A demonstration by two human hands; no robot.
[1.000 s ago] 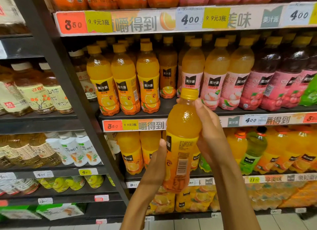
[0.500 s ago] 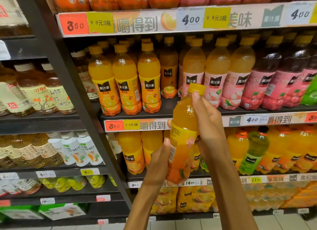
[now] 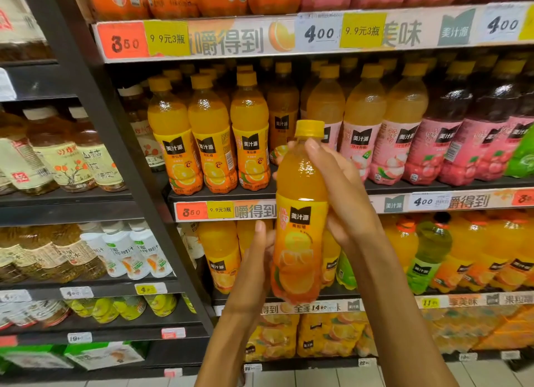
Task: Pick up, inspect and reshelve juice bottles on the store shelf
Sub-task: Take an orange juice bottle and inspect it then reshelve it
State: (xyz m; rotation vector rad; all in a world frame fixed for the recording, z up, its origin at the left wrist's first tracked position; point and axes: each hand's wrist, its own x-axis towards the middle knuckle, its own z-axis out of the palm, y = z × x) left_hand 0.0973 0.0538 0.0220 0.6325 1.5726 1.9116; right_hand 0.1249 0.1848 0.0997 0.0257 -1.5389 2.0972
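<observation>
In the head view, the clear plastic orange-juice bottle with the yellow cap [image 3: 300,213] is held upright in front of the shelving by both hands, and it has been rotated since a second ago: the barcode side that faced the camera then is now turned away, and the front label with the black logo panel and the orange slices is presented instead. The tilt seen half a second ago has been taken out. The right hand [image 3: 344,196] is wrapped round the upper body and shoulder of the bottle, fingertips just under the cap, so that grip is closed on the bottle; the left hand [image 3: 257,268] is laid against the lower label with the fingers curled behind it, a second closed grip. From this it is judged that inspection is nearly complete, with both faces now looked over, and that reshelving comes next. A gap is seen in the front row of matching orange bottles [image 3: 211,135] on the dark metal store shelf [image 3: 219,194], just behind the held cap, which is probably the bottle's place. Pink-labelled bottles [image 3: 361,143] are stood to the right, tea bottles [image 3: 57,152] in the bay to the left, price strips [image 3: 225,211] along each shelf edge, and pale floor tiles [image 3: 332,378] below.
</observation>
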